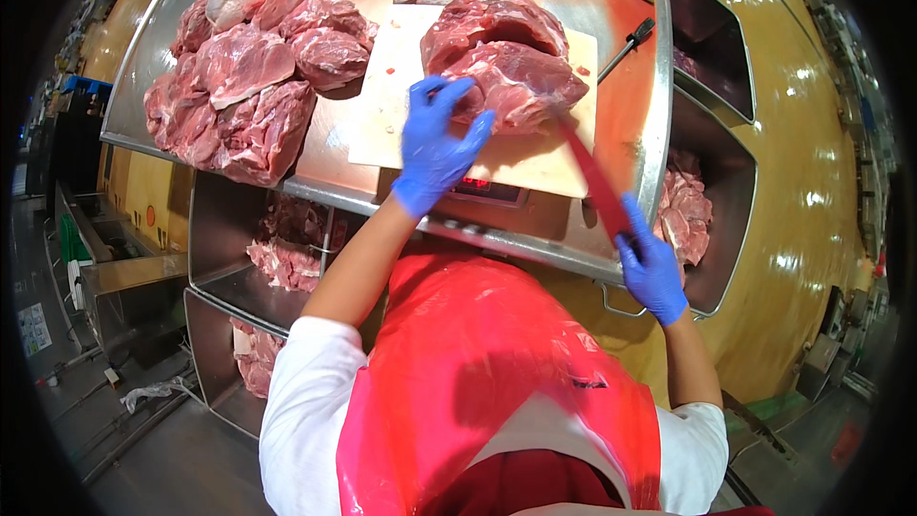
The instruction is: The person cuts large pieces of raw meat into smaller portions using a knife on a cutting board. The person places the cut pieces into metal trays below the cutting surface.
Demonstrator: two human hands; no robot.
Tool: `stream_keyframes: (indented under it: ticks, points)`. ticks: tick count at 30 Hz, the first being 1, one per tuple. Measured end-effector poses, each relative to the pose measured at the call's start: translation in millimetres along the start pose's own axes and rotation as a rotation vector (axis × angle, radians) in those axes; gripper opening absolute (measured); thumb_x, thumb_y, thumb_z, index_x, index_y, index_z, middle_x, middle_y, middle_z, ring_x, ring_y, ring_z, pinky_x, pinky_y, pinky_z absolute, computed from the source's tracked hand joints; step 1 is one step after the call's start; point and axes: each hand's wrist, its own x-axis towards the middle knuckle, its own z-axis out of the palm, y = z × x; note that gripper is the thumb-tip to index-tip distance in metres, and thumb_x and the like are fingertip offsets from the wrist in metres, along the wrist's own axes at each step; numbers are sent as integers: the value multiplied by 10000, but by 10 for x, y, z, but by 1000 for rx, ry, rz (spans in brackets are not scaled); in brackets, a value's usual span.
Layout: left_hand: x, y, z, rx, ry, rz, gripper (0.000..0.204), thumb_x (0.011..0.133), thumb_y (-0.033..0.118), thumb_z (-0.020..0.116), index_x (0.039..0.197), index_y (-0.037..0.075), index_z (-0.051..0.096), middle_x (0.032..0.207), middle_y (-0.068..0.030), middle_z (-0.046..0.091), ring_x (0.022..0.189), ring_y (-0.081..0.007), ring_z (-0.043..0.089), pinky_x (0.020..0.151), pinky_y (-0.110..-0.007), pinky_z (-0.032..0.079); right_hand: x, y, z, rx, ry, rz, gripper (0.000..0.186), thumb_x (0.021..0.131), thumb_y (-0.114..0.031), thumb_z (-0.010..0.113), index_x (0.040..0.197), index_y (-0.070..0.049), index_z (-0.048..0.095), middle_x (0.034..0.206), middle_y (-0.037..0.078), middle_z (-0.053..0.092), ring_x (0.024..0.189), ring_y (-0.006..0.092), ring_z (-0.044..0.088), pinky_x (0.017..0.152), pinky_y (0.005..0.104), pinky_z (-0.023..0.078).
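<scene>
A large piece of raw meat (516, 81), with a deep cleft across it, lies on a cream cutting board (377, 139). My left hand (435, 139), in a blue glove, grips the meat's near left edge, thumb and fingers on either side of it. In my right hand (651, 268), also gloved in blue, is a long knife (594, 177) that looks red and is blurred. The blade slants up and left from my closed fingers, its tip at the near right side of the meat. Whether the tip is inside the meat I cannot tell.
Several raw meat pieces (244, 67) are heaped on the metal table (330, 172), left of the board. A sharpening steel (626, 50) lies to the right. Metal tubs holding meat (683, 210) stand on both sides below the table edge. A digital display (478, 187) shows under the board.
</scene>
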Motion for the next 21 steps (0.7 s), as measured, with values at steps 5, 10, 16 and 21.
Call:
stream_keyframes:
  ticks: [5, 10, 16, 21]
  points:
    - [69, -381, 80, -92, 75, -226, 176, 725, 14, 683, 860, 54, 576, 846, -57, 523, 689, -181, 518, 645, -305, 474, 749, -632, 470, 432, 380, -49, 604, 986, -113, 523, 1537, -137, 278, 775, 104, 576, 691, 103, 513, 664, 286, 477]
    - [68, -403, 43, -320, 57, -262, 190, 699, -48, 651, 788, 58, 520, 768, -1, 468, 621, -73, 426, 585, -221, 396, 1520, -889, 938, 160, 224, -218, 666, 929, -112, 555, 1529, -229, 290, 1005, 231, 667, 820, 405, 665, 710, 499, 499]
    - [-54, -1042, -359, -391, 74, -486, 202, 761, -76, 613, 790, 85, 494, 732, 48, 449, 634, -28, 391, 559, -202, 357, 444, -564, 430, -492, -178, -73, 821, 822, 1, 540, 1535, -311, 277, 796, 187, 590, 647, 368, 622, 599, 478, 516]
    - [-95, -1181, -610, -448, -30, -513, 200, 749, -67, 590, 766, 70, 445, 740, 39, 403, 657, -48, 360, 581, -209, 340, 752, -1205, 417, -214, 77, -233, 807, 825, 6, 546, 1532, -284, 284, 806, 173, 603, 623, 370, 608, 580, 492, 503]
